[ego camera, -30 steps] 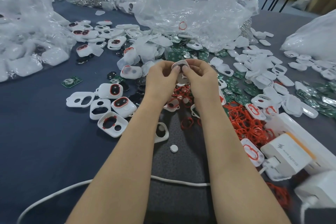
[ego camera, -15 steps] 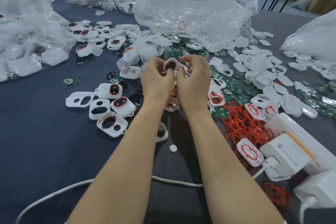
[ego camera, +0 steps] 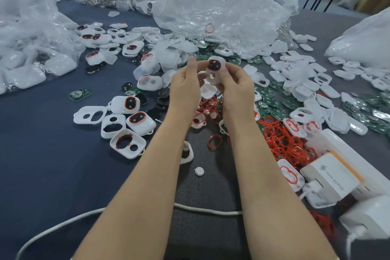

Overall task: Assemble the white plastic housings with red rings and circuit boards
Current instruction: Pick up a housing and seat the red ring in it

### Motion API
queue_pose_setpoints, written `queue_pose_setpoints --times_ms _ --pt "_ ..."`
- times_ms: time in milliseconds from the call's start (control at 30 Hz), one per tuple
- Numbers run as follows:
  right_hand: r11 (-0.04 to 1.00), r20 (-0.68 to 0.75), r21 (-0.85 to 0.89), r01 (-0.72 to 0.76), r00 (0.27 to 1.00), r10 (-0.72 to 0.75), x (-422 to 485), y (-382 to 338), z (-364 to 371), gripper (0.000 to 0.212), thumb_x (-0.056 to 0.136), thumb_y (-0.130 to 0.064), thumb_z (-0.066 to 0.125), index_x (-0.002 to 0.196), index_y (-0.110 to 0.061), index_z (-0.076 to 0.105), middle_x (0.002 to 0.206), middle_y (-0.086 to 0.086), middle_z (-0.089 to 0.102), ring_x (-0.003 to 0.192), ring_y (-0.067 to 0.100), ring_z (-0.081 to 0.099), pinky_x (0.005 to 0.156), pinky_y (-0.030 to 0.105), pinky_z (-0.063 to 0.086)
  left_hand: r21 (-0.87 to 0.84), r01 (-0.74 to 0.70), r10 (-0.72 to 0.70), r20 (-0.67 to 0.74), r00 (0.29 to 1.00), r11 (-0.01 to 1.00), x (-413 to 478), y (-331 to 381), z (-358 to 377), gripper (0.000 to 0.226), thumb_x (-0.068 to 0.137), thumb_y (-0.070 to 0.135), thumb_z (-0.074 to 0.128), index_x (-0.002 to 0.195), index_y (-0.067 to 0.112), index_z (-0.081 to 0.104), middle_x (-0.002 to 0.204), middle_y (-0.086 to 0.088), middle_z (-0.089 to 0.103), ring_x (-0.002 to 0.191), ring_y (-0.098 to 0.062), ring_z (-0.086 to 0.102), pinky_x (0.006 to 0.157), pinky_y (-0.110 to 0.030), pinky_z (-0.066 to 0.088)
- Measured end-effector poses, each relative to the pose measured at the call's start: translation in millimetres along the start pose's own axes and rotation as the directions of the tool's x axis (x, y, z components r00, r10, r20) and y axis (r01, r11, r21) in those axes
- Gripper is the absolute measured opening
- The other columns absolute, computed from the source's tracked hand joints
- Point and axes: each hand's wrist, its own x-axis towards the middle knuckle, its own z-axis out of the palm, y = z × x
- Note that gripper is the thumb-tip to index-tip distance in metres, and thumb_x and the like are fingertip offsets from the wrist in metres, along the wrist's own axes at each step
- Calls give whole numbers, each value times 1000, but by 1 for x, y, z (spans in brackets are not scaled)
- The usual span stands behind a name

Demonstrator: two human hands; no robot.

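Observation:
My right hand [ego camera: 237, 86] pinches a white plastic housing [ego camera: 215, 70] upright above the table; a dark part with a red ring fills its upper opening. My left hand [ego camera: 185, 84] hovers just left of it with straight fingers, holding nothing that I can see. Loose red rings [ego camera: 282, 139] lie in a heap to the right of my arms. Green circuit boards [ego camera: 268, 99] are scattered beyond them. Several housings with red rings and empty ones [ego camera: 128, 143] lie in a group at the left.
Large clear plastic bags [ego camera: 221, 0] stand at the back and left. More white housings [ego camera: 299, 74] cover the right side. White power adapters [ego camera: 331, 177] sit at the right near edge, and a white cable [ego camera: 202, 210] runs under my forearms. A small white button [ego camera: 199, 171] lies between my arms.
Both hands held the housing together earlier. My left hand has let go and opened, and my right hand has turned the housing so its ringed face shows.

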Motion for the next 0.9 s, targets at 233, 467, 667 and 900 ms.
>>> queue_pose_setpoints --times_ms 233,467,667,900 --pt "923 67 345 -168 986 154 4 -3 -5 14 92 -1 57 98 -14 59 90 5 65 76 12 63 68 19 53 8 -54 54 -58 997 999 1 -1 -6 35 104 19 39 83 18 67 82 4 69 82 -7 66 76 -18 52" --pt "997 -48 -33 75 996 -77 -1 -7 -8 10 91 -9 62 93 -19 62 81 -10 68 76 0 65 72 17 51 190 -108 111 -5 994 976 1 -4 -7 15 100 19 49 100 16 63 90 1 69 80 -9 66 87 -35 56" --pt "800 126 -477 363 930 -346 -14 -8 4 12 90 -18 64 97 -9 65 86 -3 70 84 9 66 76 22 50 75 -1 -8 117 993 997 -2 -2 -2 25 101 23 50 94 6 68 79 -5 69 76 -13 67 80 -30 57" --pt "856 293 -455 247 949 -119 -11 -26 -8 25 87 -1 49 105 -18 54 92 -9 74 58 -5 55 58 11 40 -77 178 -183 -72 980 981 8 -1 -16 15 93 -3 49 98 7 59 83 -7 64 75 -12 63 61 -17 54"
